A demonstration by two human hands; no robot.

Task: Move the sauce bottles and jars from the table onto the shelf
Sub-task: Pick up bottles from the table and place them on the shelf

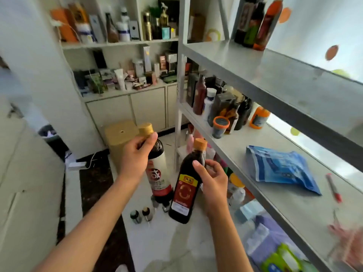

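My left hand [137, 154] grips the neck of a tall dark sauce bottle [159, 173] with a gold cap and a white and red label. My right hand [212, 179] holds a second dark bottle [182, 191] with an orange cap and a red and yellow label. Both bottles hang in the air in front of me, left of the grey metal shelf [235, 154]. On the middle shelf board stand several dark bottles and an orange-lidded jar [220, 126].
A blue pouch [280, 169] and a red pen [334, 188] lie on the middle shelf board. Three dark bottles [255, 22] stand on the top board. Two small bottles [141, 214] stand on the floor below. A tan box [119, 138] stands behind my left hand.
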